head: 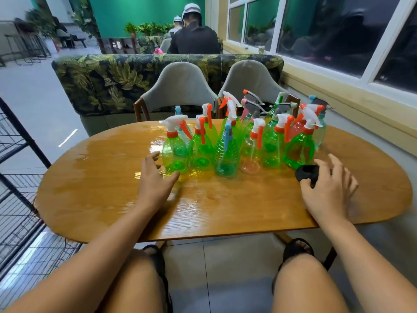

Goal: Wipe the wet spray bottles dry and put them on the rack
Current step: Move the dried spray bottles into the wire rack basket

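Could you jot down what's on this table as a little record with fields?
Table: glossy oval wooden table, looks wet
Bottles: cluster of translucent plastic spray bottles, mostly green, upright
Left hand: open, beside the leftmost green bottle
Right hand: on a crumpled black cloth, fingers spread
Rack: black wire rack, left of table

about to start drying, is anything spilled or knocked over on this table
Water is spread over the table: a glossy film with bright glare around the spray bottles. The bottles all stand upright in a tight bunch, none tipped. The table's left edge looks ragged, possibly chipped.
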